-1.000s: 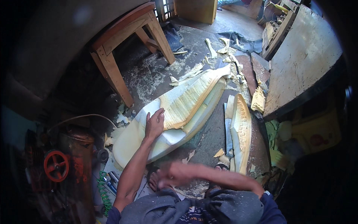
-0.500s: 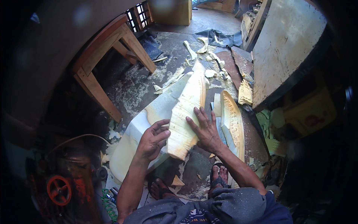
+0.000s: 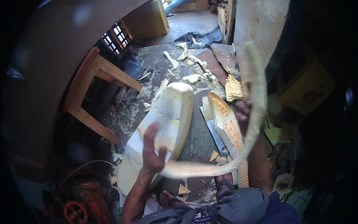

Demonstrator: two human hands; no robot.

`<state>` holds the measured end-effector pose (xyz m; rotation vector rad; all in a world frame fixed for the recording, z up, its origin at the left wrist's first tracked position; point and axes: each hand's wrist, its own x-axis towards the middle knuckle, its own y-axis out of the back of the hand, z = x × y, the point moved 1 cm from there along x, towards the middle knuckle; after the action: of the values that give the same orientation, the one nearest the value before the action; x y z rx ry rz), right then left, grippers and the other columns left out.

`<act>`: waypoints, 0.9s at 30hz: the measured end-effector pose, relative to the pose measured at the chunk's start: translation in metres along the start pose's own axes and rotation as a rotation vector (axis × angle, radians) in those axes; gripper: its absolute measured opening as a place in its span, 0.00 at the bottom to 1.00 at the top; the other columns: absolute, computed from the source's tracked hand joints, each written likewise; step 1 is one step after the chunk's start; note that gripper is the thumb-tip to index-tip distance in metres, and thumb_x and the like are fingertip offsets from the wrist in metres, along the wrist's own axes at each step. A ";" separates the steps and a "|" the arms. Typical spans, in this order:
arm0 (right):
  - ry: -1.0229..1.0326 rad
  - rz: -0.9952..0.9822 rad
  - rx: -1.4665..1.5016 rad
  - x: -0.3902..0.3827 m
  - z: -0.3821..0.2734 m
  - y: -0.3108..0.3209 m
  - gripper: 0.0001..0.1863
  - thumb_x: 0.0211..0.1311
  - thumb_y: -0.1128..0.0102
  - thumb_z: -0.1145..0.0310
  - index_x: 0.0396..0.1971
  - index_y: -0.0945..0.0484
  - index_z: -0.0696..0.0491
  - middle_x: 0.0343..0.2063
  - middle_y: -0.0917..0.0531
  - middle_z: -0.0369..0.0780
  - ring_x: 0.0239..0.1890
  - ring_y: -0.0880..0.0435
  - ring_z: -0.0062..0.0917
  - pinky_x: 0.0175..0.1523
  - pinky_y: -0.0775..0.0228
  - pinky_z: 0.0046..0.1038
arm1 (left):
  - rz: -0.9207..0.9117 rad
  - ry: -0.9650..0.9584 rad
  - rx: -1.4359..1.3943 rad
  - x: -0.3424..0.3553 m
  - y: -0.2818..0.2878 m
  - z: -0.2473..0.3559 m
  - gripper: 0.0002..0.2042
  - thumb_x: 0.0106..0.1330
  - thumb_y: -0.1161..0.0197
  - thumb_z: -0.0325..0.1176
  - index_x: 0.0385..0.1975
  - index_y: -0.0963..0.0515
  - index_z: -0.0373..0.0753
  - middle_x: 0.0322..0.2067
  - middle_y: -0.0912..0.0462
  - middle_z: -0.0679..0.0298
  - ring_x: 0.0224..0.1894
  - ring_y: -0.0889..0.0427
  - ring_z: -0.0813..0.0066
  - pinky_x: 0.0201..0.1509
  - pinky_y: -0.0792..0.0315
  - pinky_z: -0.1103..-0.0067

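Note:
A long pale yellow foam piece (image 3: pixel 253 123) is seen edge-on as a curved strip, blurred by motion. At its far right part my right hand (image 3: pixel 244 109) grips it, with most of the palm hidden behind the foam. My left hand (image 3: pixel 152 151) has its fingers apart, beside the foam's near left end; whether it touches that end I cannot tell. Below the left hand lies a large cream foam block (image 3: pixel 167 123) with a tapered end. A curved foam offcut (image 3: pixel 227 123) with a notched face lies by my right foot, beside a flat grey blade-like tool (image 3: pixel 212 128).
Foam scraps (image 3: pixel 192 78) and crumbs litter the dark floor. On the left stands a wooden frame (image 3: pixel 93 86), with a red handwheel (image 3: pixel 75 212) on a machine below it. A large pale panel (image 3: pixel 257 22) leans at the right, near a notched yellow foam chunk (image 3: pixel 233 89).
The foam piece has swung up and right from above the block, turning edge-on. My right hand has moved up and right with it. The block's far end now shows, and the view has shifted.

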<state>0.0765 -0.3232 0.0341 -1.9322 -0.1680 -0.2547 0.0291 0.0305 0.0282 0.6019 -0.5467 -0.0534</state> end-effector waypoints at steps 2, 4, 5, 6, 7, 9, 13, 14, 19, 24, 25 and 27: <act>-0.125 0.152 -0.130 -0.003 0.036 0.040 0.29 0.75 0.47 0.54 0.70 0.36 0.51 0.37 0.20 0.35 0.34 0.22 0.19 0.34 0.20 0.24 | -0.320 0.065 -0.078 -0.005 -0.021 0.014 0.42 0.73 0.53 0.65 0.68 0.37 0.28 0.65 0.30 0.46 0.69 0.32 0.51 0.74 0.43 0.64; -0.201 0.365 -0.239 0.002 0.079 0.079 0.30 0.71 0.42 0.45 0.63 0.31 0.49 0.27 0.22 0.34 0.29 0.22 0.21 0.30 0.24 0.28 | -0.515 0.440 -0.547 -0.028 -0.056 0.029 0.49 0.66 0.52 0.73 0.74 0.46 0.35 0.66 0.31 0.48 0.67 0.29 0.54 0.72 0.38 0.64; -0.228 0.425 -0.279 0.004 0.096 0.095 0.29 0.69 0.41 0.43 0.58 0.27 0.49 0.26 0.21 0.34 0.27 0.22 0.21 0.30 0.25 0.28 | -0.613 0.558 -0.612 -0.040 -0.069 0.032 0.55 0.62 0.48 0.75 0.77 0.54 0.37 0.69 0.37 0.42 0.68 0.31 0.48 0.68 0.31 0.58; -0.267 0.553 -0.286 0.006 0.113 0.109 0.28 0.67 0.40 0.41 0.53 0.24 0.48 0.26 0.20 0.34 0.26 0.21 0.21 0.29 0.25 0.28 | -0.652 0.604 -0.604 -0.055 -0.086 0.036 0.56 0.61 0.43 0.73 0.77 0.58 0.38 0.70 0.41 0.41 0.69 0.32 0.46 0.70 0.33 0.57; -0.302 0.579 -0.219 0.009 0.125 0.122 0.27 0.68 0.41 0.44 0.55 0.24 0.49 0.35 0.18 0.36 0.35 0.19 0.23 0.39 0.24 0.29 | -0.697 0.683 -0.558 -0.072 -0.099 0.038 0.56 0.61 0.37 0.68 0.78 0.61 0.39 0.71 0.42 0.40 0.69 0.32 0.45 0.70 0.34 0.56; -0.342 0.612 -0.135 0.012 0.145 0.141 0.27 0.69 0.41 0.46 0.56 0.24 0.50 0.44 0.16 0.39 0.44 0.17 0.25 0.49 0.22 0.30 | -0.688 0.610 -0.290 -0.103 -0.120 0.038 0.54 0.62 0.30 0.55 0.77 0.60 0.39 0.71 0.43 0.39 0.69 0.32 0.42 0.72 0.37 0.58; -0.392 0.714 -0.140 0.024 0.174 0.168 0.31 0.67 0.40 0.41 0.56 0.23 0.52 0.44 0.15 0.40 0.44 0.16 0.27 0.52 0.23 0.31 | -0.595 0.756 -0.149 -0.129 -0.133 0.012 0.44 0.66 0.32 0.36 0.76 0.55 0.35 0.67 0.38 0.35 0.68 0.33 0.38 0.72 0.37 0.61; -0.443 0.752 -0.142 0.028 0.180 0.174 0.32 0.66 0.39 0.40 0.55 0.23 0.52 0.44 0.15 0.40 0.44 0.16 0.27 0.52 0.23 0.31 | -0.592 0.702 -0.101 -0.130 -0.134 0.006 0.42 0.66 0.34 0.33 0.75 0.54 0.34 0.66 0.36 0.35 0.68 0.33 0.38 0.71 0.36 0.61; -0.415 0.755 -0.338 0.046 0.210 0.195 0.31 0.64 0.35 0.39 0.53 0.19 0.52 0.42 0.16 0.38 0.41 0.19 0.25 0.50 0.24 0.28 | -0.542 0.736 -0.033 -0.127 -0.140 -0.010 0.38 0.67 0.38 0.29 0.74 0.51 0.34 0.65 0.34 0.36 0.66 0.30 0.37 0.69 0.34 0.61; -0.351 0.689 -0.420 0.051 0.229 0.201 0.32 0.66 0.37 0.42 0.58 0.21 0.54 0.47 0.16 0.37 0.46 0.18 0.23 0.54 0.26 0.25 | -0.584 0.846 -0.021 -0.127 -0.146 -0.016 0.36 0.68 0.39 0.31 0.73 0.51 0.35 0.62 0.31 0.36 0.62 0.27 0.35 0.66 0.32 0.59; -0.350 0.685 -0.426 0.052 0.231 0.202 0.32 0.67 0.37 0.42 0.58 0.21 0.54 0.48 0.16 0.37 0.48 0.18 0.22 0.54 0.27 0.25 | -0.589 0.856 -0.029 -0.127 -0.146 -0.017 0.36 0.68 0.39 0.31 0.73 0.51 0.35 0.61 0.31 0.36 0.61 0.27 0.35 0.65 0.32 0.58; -0.385 0.710 -0.492 0.053 0.232 0.202 0.32 0.67 0.37 0.44 0.60 0.22 0.54 0.49 0.16 0.37 0.49 0.19 0.22 0.55 0.28 0.24 | -0.598 0.873 -0.034 -0.127 -0.147 -0.018 0.36 0.68 0.39 0.31 0.72 0.51 0.36 0.60 0.29 0.36 0.60 0.26 0.34 0.64 0.31 0.57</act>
<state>0.1980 -0.1816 -0.2163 -2.3737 0.3630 0.6025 -0.0546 -0.0556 -0.1253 0.6711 0.4894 -0.3448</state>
